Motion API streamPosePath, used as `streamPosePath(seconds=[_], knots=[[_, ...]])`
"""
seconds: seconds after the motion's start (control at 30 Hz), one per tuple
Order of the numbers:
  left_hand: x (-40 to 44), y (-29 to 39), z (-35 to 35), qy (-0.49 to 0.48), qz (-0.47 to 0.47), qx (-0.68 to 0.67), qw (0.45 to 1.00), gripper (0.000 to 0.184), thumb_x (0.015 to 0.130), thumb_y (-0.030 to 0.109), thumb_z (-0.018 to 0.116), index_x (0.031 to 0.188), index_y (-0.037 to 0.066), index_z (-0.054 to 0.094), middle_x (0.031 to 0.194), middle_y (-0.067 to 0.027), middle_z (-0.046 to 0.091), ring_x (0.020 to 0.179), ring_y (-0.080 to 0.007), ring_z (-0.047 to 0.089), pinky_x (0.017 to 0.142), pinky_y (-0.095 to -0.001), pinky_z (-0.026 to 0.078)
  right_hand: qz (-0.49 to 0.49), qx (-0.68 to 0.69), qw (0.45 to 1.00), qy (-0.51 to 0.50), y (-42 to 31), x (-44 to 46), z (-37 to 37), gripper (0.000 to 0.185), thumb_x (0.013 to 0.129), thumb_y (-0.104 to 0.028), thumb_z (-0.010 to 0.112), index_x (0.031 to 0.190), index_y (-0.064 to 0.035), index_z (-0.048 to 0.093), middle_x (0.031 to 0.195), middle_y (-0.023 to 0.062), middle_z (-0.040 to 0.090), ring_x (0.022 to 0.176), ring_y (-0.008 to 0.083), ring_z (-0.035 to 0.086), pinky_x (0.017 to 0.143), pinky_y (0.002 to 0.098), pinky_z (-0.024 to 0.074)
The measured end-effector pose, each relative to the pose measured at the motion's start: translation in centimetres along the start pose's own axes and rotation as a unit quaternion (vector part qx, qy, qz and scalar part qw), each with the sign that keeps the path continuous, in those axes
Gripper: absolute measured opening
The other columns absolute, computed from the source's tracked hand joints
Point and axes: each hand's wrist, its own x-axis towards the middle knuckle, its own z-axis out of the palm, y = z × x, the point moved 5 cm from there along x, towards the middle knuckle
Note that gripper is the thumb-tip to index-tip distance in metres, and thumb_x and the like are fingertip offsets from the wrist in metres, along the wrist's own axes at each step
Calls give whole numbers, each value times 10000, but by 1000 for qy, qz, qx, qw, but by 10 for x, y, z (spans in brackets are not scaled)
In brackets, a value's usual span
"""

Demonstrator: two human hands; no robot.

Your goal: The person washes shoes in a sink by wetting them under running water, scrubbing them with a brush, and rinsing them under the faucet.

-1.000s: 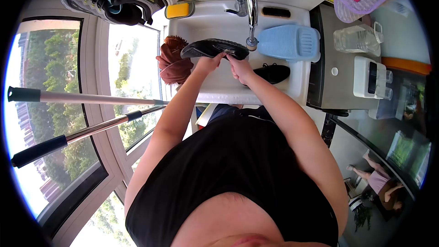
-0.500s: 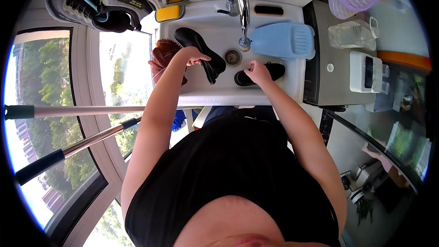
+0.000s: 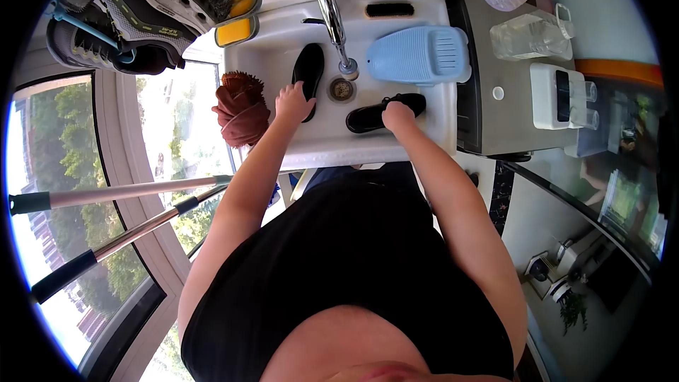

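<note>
Inside the white sink (image 3: 329, 148), a black shoe (image 3: 309, 64) lies left of the drain, toe toward the wall. My left hand (image 3: 291, 102) rests against its near left side, fingers a little apart and thumb out over it. Right of the drain, a second black shoe (image 3: 364, 119) lies crosswise. My right hand (image 3: 398, 114) has its fingers closed at this shoe's laced part, the fingertips partly hidden.
The faucet (image 3: 327, 7) hangs over the drain (image 3: 341, 90). A blue washboard (image 3: 417, 56) and black brush (image 3: 390, 10) are at the back right. Brown cloth (image 3: 244, 114), yellow sponge (image 3: 233, 32) and grey shoes (image 3: 134, 14) are left. Poles (image 3: 127, 191) cross the window.
The left shoe went from both hands to my left hand, then down onto the sink floor, turned lengthwise. My right hand moved over to the other shoe and closed there. The view shifted.
</note>
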Motion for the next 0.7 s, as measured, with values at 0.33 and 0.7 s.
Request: streamPosePath(seconds=[0.33,0.7], knots=[[-41,85,34,-276,139,-56,949,682,842,605,646,1155,0,679,1137,-228,694,1094,-383,662,939,-459,529,-124,22,989,75,-66,-63,-55,294,909,-288,597,924,-16,708,983,184,690,916,379,686,805,497,555],[-76,51,49,-567,-318,-620,439,738,902,660,587,1254,11,579,1150,-228,622,1021,-381,643,850,-416,575,-223,105,954,170,-82,-94,-79,235,906,-218,603,899,16,622,977,224,617,867,415,646,771,514,533]])
